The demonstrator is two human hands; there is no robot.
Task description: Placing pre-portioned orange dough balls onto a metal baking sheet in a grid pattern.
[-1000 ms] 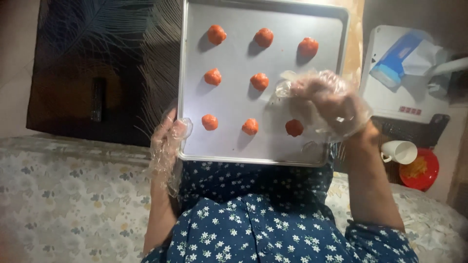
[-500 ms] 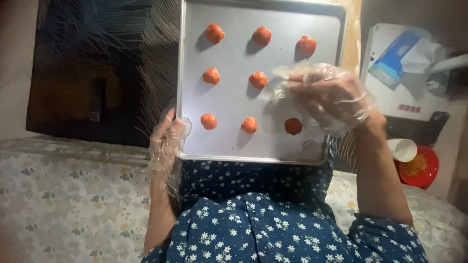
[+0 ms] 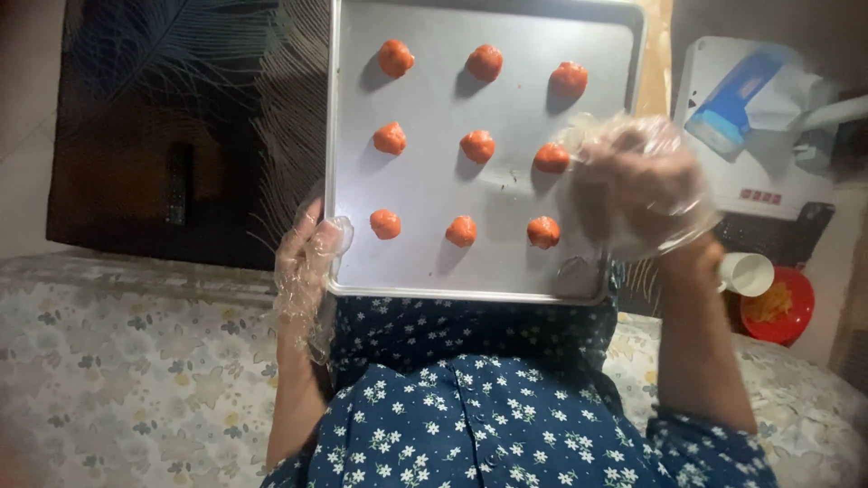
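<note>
Overhead, a metal baking tray (image 3: 425, 181) rests against the person's lap and carries nine small orange dough balls (image 3: 477, 145) in three rows of three. Left hand (image 3: 307, 258), in a clear plastic glove, grips the tray's near left corner, thumb over the rim. Right hand (image 3: 637, 185), also gloved, hovers above the tray's right side, fingers curled together beside the ball at the right end of the middle row; contents, if any, cannot be told. Beyond the tray's right edge: a red bowl (image 3: 778, 307) and a white cup (image 3: 746, 273).
</note>
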